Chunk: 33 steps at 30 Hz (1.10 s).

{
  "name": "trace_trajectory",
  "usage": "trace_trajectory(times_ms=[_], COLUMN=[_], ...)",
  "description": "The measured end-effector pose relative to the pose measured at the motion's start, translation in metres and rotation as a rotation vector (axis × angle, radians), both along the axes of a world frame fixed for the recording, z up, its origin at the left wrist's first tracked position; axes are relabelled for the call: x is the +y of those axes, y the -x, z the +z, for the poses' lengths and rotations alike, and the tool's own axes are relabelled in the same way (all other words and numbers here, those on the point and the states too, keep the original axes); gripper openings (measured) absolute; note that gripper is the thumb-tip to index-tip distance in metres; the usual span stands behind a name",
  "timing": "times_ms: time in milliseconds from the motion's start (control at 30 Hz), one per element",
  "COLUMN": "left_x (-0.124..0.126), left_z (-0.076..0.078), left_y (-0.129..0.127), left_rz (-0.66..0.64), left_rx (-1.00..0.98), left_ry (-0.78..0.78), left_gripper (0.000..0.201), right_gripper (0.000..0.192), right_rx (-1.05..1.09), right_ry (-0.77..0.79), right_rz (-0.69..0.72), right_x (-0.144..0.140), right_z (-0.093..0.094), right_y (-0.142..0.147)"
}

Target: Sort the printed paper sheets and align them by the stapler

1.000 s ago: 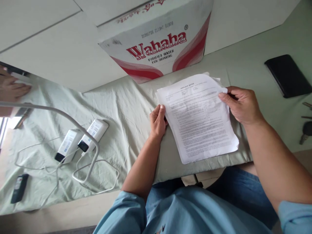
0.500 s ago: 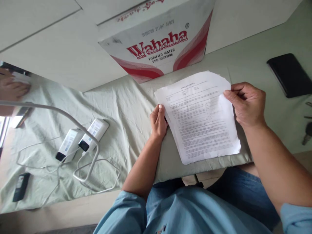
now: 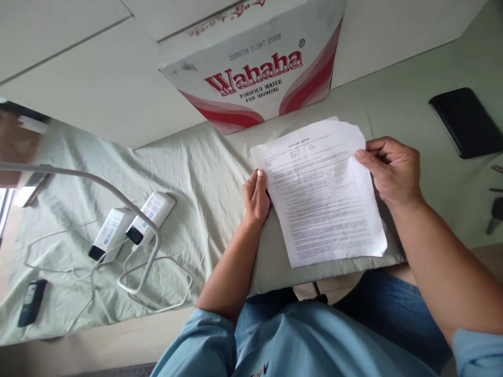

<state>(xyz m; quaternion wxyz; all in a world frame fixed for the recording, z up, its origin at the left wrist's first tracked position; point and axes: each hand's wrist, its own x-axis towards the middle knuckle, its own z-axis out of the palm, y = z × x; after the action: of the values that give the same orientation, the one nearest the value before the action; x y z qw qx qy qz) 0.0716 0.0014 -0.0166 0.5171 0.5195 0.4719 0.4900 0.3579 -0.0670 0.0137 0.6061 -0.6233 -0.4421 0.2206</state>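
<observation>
Several stacked sheets of printed paper (image 3: 322, 204), the top one headed "Overleaf Notes", are held up over the edge of the cloth-covered table. My left hand (image 3: 257, 198) is closed on their left edge, thumb on top. Pinched between the thumb and fingers of my right hand (image 3: 393, 168) is the upper right edge of the top sheet. Its right side bends slightly, and edges of sheets beneath show at the top and lower right. The fingers behind the paper are partly hidden.
A Wahaha water carton (image 3: 259, 73) stands behind the papers. To the left lie two white power banks (image 3: 151, 217) with cables (image 3: 157, 246) and a small black device (image 3: 32, 302). A black wallet-like case (image 3: 469, 123) and keys (image 3: 495, 212) are at right. Another person's blurred hand (image 3: 18, 141) shows far left.
My right hand has moved slightly left with the top sheet's edge, and the sheet has shifted a little left and down. My left hand stays nearly still. The other person's hand has moved.
</observation>
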Motion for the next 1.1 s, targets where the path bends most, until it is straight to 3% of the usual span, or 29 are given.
trace_trajectory(times_ms=[267, 400, 567, 733, 833, 933, 1000, 1100], left_x=[0.004, 0.005, 0.007, 0.010, 0.009, 0.004, 0.000, -0.005], left_z=[0.002, 0.007, 0.004, -0.004, -0.005, 0.002, 0.009, 0.015], left_y=[0.001, -0.001, -0.002, -0.001, -0.003, -0.007, -0.009, -0.010], left_rz=[-0.006, 0.030, 0.053, 0.154, 0.217, 0.218, 0.165, 0.028], left_rx=[0.156, 0.268, 0.333, 0.331, 0.251, -0.011, -0.181, -0.274], left_ry=[-0.098, -0.167, -0.190, -0.168, -0.134, -0.010, 0.091, 0.214], left_gripper=[0.066, 0.071, 0.070, 0.071, 0.069, 0.061, 0.052, 0.045], right_gripper=[0.017, 0.032, 0.055, 0.048, 0.045, 0.056, 0.055, 0.052], right_rx=[-0.095, -0.196, -0.080, 0.031, -0.071, -0.252, -0.317, -0.342], right_ry=[0.046, 0.118, 0.188, 0.286, 0.288, 0.263, 0.229, 0.204], right_rz=[0.023, 0.003, 0.140, 0.245, 0.232, 0.170, 0.116, 0.093], right_x=[0.001, 0.006, 0.006, 0.001, -0.001, -0.003, -0.003, -0.004], right_z=[-0.007, -0.021, -0.032, -0.024, -0.012, 0.001, 0.007, 0.009], right_y=[-0.003, -0.009, -0.011, 0.001, 0.008, 0.013, 0.016, 0.019])
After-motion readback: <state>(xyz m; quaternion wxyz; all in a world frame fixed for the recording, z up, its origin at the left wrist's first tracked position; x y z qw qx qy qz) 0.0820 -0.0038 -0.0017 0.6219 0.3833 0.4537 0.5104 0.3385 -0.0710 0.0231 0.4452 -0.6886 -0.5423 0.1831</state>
